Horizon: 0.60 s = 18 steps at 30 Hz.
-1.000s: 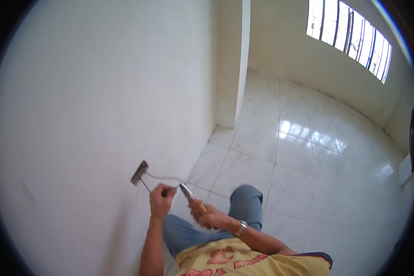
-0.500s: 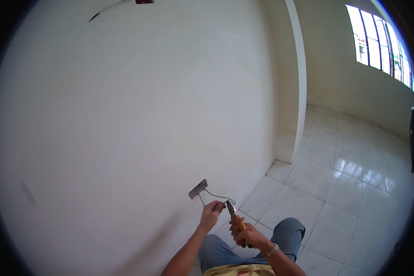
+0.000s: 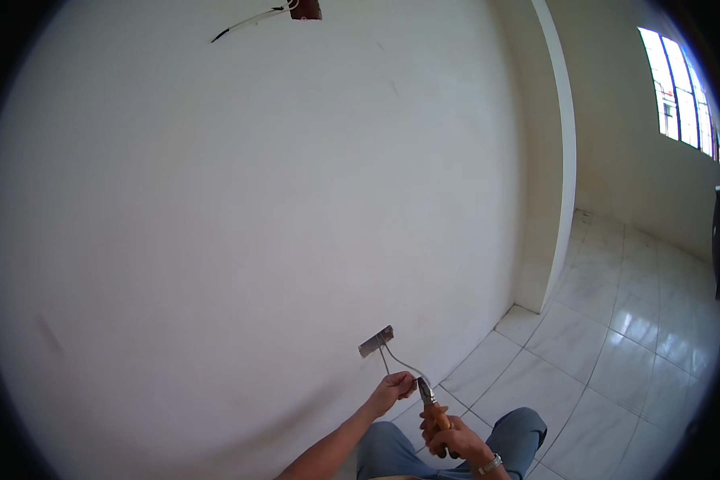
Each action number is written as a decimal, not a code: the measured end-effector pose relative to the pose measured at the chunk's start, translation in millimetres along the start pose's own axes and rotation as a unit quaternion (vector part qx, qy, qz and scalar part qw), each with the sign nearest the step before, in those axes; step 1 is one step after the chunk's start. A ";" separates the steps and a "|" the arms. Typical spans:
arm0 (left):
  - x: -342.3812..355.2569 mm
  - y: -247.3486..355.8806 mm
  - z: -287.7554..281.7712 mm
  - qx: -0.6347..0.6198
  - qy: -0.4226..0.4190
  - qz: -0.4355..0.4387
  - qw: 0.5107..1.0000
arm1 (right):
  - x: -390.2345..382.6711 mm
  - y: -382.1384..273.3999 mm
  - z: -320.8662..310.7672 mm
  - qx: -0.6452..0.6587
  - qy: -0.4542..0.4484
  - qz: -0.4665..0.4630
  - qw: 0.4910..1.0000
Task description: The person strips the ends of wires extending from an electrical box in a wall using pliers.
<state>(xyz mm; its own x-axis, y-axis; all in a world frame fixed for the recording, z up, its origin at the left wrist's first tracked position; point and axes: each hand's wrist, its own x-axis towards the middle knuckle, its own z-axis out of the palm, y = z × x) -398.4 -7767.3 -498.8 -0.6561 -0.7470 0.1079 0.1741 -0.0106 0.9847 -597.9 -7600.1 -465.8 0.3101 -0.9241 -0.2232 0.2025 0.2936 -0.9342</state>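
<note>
A recessed wall box (image 3: 368, 346) sits low in the white wall, and two electrical wires come out of it. One wire (image 3: 402, 362) curves to the right, down toward the plier jaws. The other runs down to my left hand (image 3: 395, 390), whose fingers are pinched closed on its end. My right hand (image 3: 454, 438) is wrapped round the orange handles of the pliers (image 3: 427, 395). Their metal jaws point up and touch or nearly touch the dark tip at my left fingertips. Whether the jaws grip the wire is too small to tell.
Higher on the wall, a second reddish box (image 3: 305, 10) has a loose wire (image 3: 248, 22) with a black tip hanging out. A wall column (image 3: 546, 200) juts out at the right. Beyond it lie the glossy tiled floor (image 3: 528, 384) and a barred window (image 3: 680, 92). My knees are below my hands.
The view has shifted up and left, so the scene sits lower and farther right in it. Both hands keep nearly the same hold at the wire and pliers.
</note>
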 end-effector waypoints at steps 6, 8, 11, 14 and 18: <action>18.4 20.6 23.3 0.306 0.040 0.029 0.951 | 12.3 24.8 -7.0 0.084 0.026 -0.068 0.994; -0.8 40.5 42.4 0.589 0.075 0.014 0.805 | 25.0 42.3 -27.5 -0.561 0.269 -0.212 0.753; -3.4 39.7 47.4 0.456 0.125 0.071 0.878 | 32.1 55.3 -14.0 -0.404 0.267 -0.126 0.866; 6.7 5.9 24.3 0.252 0.131 0.092 0.955 | 1.4 -0.3 6.6 0.196 -0.017 0.030 0.980; 19.9 27.6 37.4 0.284 0.069 0.066 0.954 | 4.3 27.8 6.7 0.315 -0.053 -0.046 0.947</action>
<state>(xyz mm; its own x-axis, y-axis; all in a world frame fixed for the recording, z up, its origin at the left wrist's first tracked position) -434.2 -7757.6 -464.3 -0.5458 -0.7982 0.2549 -0.2034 0.4213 0.8838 -584.8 -7594.3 -491.0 0.3493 -0.9328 -0.0889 0.7363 0.3319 -0.5897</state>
